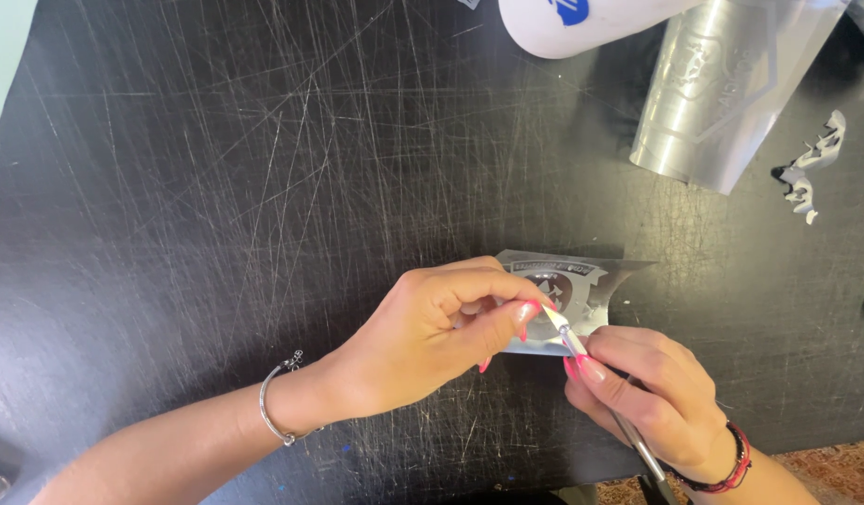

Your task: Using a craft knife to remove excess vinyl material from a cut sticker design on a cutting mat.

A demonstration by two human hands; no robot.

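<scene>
- The scratched black table top (217, 187) is lying under everything I am working on.
- A curled roll of silver vinyl sheet with cut outlines (722, 84) is resting at the far right edge, next to a white rounded object with a blue mark (581, 23).
- My left hand (432, 327), with a thin silver bracelet (273, 402) at the wrist, is pinching down the near left edge of a small silver vinyl decal piece (581, 281) that is lying flat on the table in front of me.
- My right hand (647, 393) is gripping a slim metal weeding tool (581, 351) like a pen, its tip touching the decal just beside my left fingertips.
- Small torn silver scraps (815, 168) are lying on the table well apart from my hands, near the roll.
</scene>
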